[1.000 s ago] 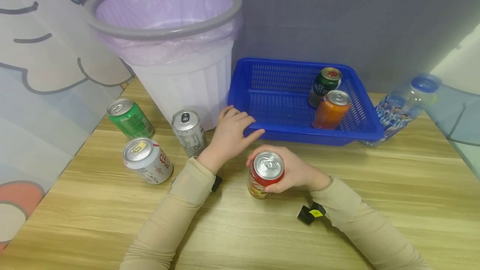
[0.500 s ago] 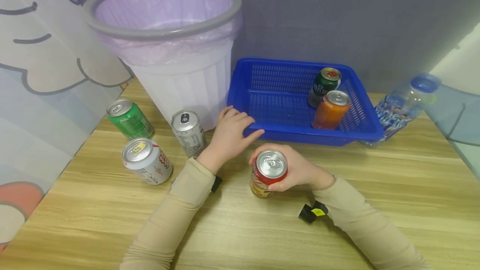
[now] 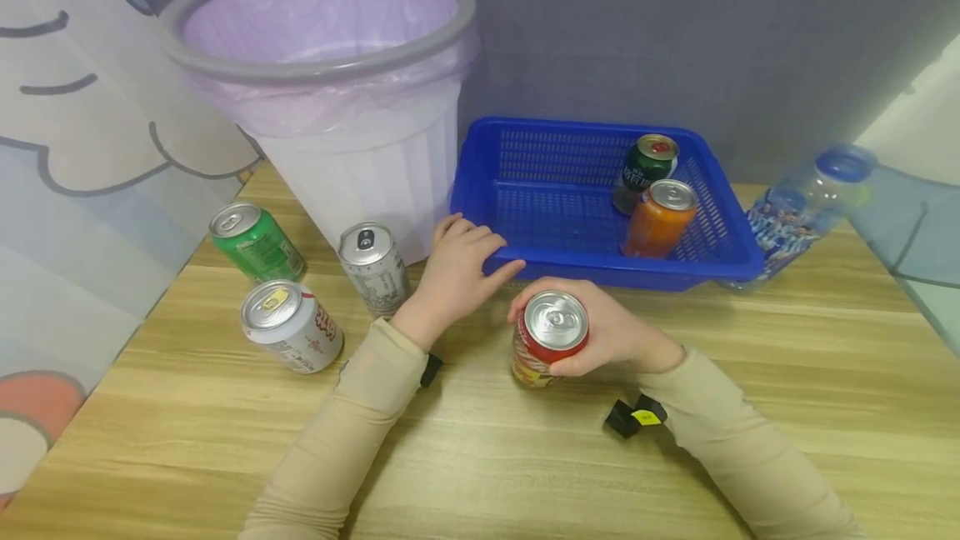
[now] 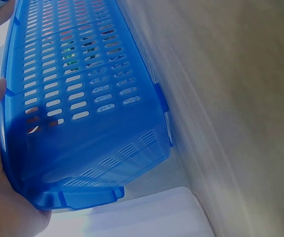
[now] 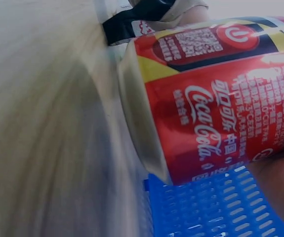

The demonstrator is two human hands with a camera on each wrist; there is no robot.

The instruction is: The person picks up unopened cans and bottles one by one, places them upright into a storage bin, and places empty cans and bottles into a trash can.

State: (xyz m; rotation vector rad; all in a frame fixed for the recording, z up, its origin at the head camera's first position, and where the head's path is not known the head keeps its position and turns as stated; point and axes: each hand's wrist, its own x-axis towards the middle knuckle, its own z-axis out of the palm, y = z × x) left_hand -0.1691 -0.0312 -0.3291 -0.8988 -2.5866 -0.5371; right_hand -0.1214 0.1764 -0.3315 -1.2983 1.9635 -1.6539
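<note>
The red can sits inside the curl of the right hand, left of the palm, with the thumb on its near side and the fingers round its far side, so that hand is clamped on it. It is just in front of the blue basket; whether its base touches the table I cannot tell. The left hand rests on the basket's near left corner, its thumb spread apart from the fingers. The head view shows the can's silver lid and tab; the right wrist view shows its Coca-Cola lettering and pale bottom rim (the lid is outside that frame). The lid faces up, the base points down, and the long axis runs close to upright.
</note>
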